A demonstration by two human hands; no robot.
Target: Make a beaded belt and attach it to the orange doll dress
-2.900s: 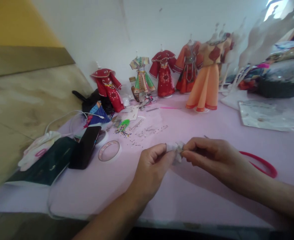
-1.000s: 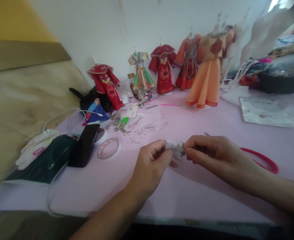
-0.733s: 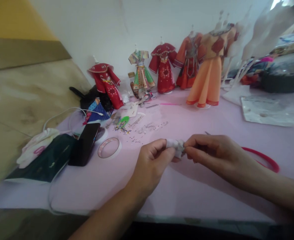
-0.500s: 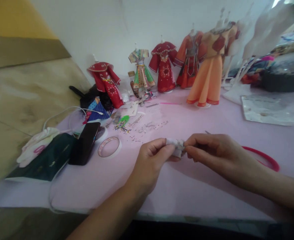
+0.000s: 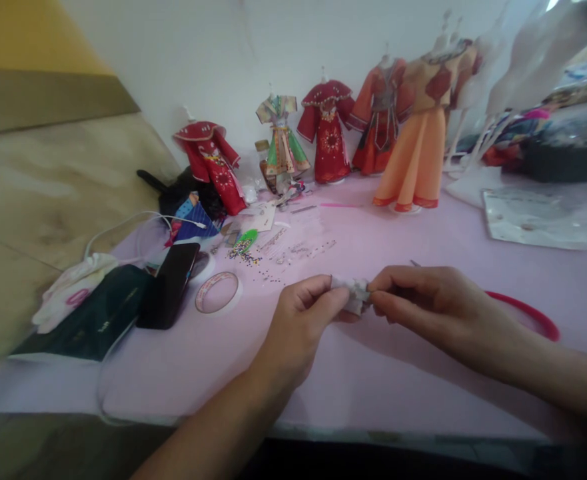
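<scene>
Between thumb and fingers, my left hand point(image 5: 300, 317) pinches a small crumpled piece of whitish cloth point(image 5: 356, 295) above the front of the table. At the cloth's right edge, my right hand point(image 5: 426, 300) is closed in a fingertip pinch. Whether those fingertips grip the cloth itself or something tiny such as a needle, I cannot tell. A thin dark tip point(image 5: 416, 263) shows just behind my right hand; the rest of it is hidden. Partly covered by my right forearm, a red hoop-like band point(image 5: 533, 312) lies on the table.
Small dressed mannequins point(image 5: 329, 137) stand along the wall. Scattered beads point(image 5: 243, 252) surround a green dish point(image 5: 247, 241). A tape roll point(image 5: 217, 293), black phone point(image 5: 169, 287) and dark green pouch point(image 5: 93, 317) lie at left. A clear plastic bag point(image 5: 533, 217) and dark bowl point(image 5: 568, 157) are at right.
The cloth between my hands has shifted slightly and looks more crumpled. Both hands keep nearly the same place and grip.
</scene>
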